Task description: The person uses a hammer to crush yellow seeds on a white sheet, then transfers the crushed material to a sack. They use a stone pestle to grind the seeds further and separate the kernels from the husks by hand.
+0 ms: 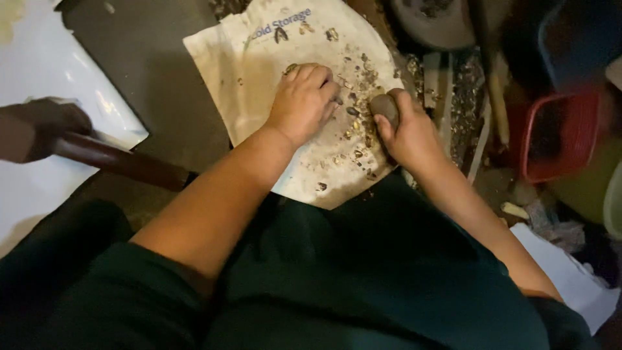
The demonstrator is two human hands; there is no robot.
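A pale cloth bag (259,58) lies spread on the dark floor in front of my knees, strewn with several small brown shell bits (353,139). My left hand (301,100) rests on the cloth, fingers curled over some of the bits. My right hand (408,133) grips a smooth grey-brown stone (385,107) at the cloth's right edge. My dark green clothing (363,272) fills the lower part of the view.
At the left, another person's hand (39,126) holds a dark brown stick (123,162) over a white sheet (45,71). A red basket (557,133), a blue container (576,32), a round pale bowl (431,23) and shell litter (463,97) crowd the right.
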